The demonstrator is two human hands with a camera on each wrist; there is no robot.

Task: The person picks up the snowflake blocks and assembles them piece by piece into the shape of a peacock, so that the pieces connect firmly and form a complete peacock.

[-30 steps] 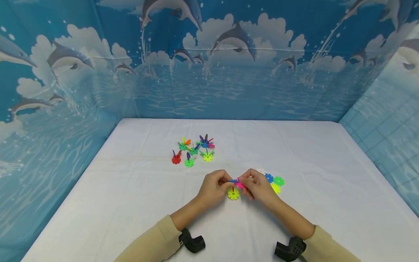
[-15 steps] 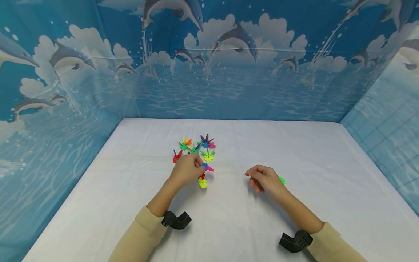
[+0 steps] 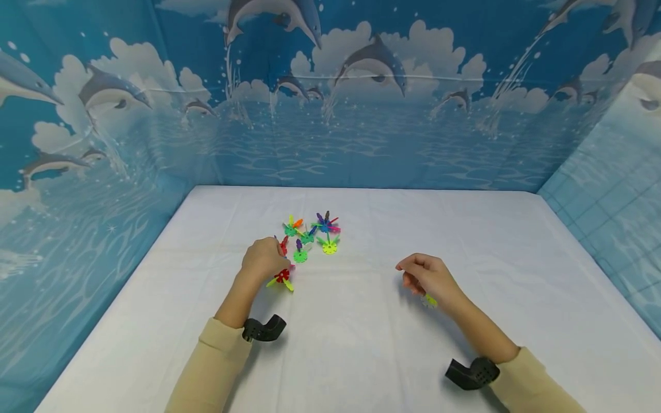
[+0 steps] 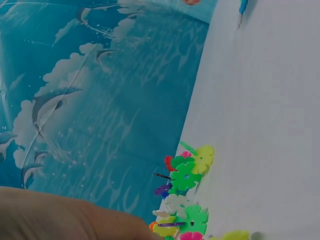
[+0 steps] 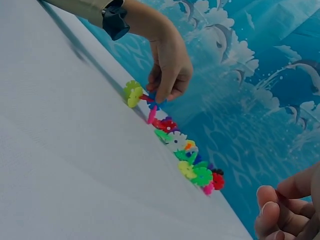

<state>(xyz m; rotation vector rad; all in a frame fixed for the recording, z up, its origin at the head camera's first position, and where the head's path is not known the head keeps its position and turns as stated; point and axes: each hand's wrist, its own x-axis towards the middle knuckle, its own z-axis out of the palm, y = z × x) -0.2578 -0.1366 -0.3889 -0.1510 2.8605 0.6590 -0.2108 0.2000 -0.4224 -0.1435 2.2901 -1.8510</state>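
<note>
My left hand [image 3: 265,257] pinches a joined cluster of notched snowflake discs [image 3: 282,276] at the left of the table in the head view. In the right wrist view its fingers grip a blue disc [image 5: 157,103], linked to yellow discs [image 5: 132,93], with red and pink pieces between and below. My right hand [image 3: 427,279] hovers at the right with loosely curled fingers and nothing seen between them. Partly hidden beneath it lie loose discs [image 3: 430,301], yellow and whitish. Only part of the left hand [image 4: 70,217] shows in the left wrist view.
Several built disc clusters stand beyond the left hand, among them a purple-blue one [image 3: 326,223], a yellow-green one [image 3: 329,245] and a green one [image 3: 300,254]. A white cloth [image 3: 361,344] covers the table. A dolphin-print curtain [image 3: 361,143] borders it.
Earlier both hands held the cluster together near the middle. The right hand let go and drew back right; the left hand carried the cluster left, near the other clusters.
</note>
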